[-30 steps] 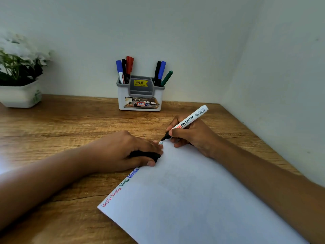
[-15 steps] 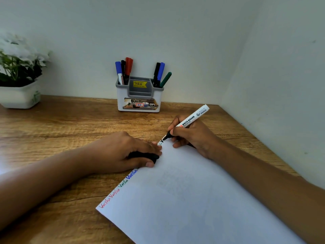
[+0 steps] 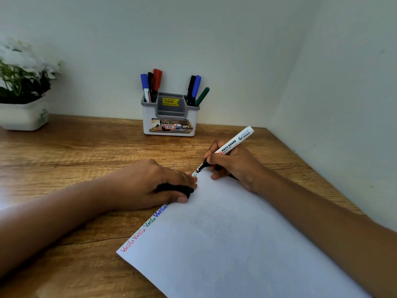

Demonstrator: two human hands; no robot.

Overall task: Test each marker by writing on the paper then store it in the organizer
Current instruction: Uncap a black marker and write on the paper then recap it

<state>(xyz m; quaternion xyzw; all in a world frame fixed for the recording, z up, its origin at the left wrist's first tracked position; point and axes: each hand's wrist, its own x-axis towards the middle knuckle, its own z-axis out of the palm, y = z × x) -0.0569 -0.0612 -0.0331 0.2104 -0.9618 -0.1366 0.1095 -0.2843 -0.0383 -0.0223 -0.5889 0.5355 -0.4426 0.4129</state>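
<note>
My right hand (image 3: 234, 166) holds a white whiteboard marker (image 3: 233, 143) with its black tip on the far left corner of the white paper (image 3: 225, 244), where black letters show. My left hand (image 3: 148, 186) rests on the paper's left edge, fingers closed around the black marker cap (image 3: 175, 189). Red, green and blue words run along that edge. The grey and white organizer (image 3: 169, 117) stands at the back against the wall, with blue, black, red and green markers (image 3: 153, 84) upright in its two side compartments.
A white pot with white flowers (image 3: 21, 97) stands at the back left on the wooden desk (image 3: 64, 160). Walls close off the back and the right side of the desk.
The marker tip has moved a little along the paper's edge, and fresh black letters have appeared there. My left hand has stayed in place on the cap.
</note>
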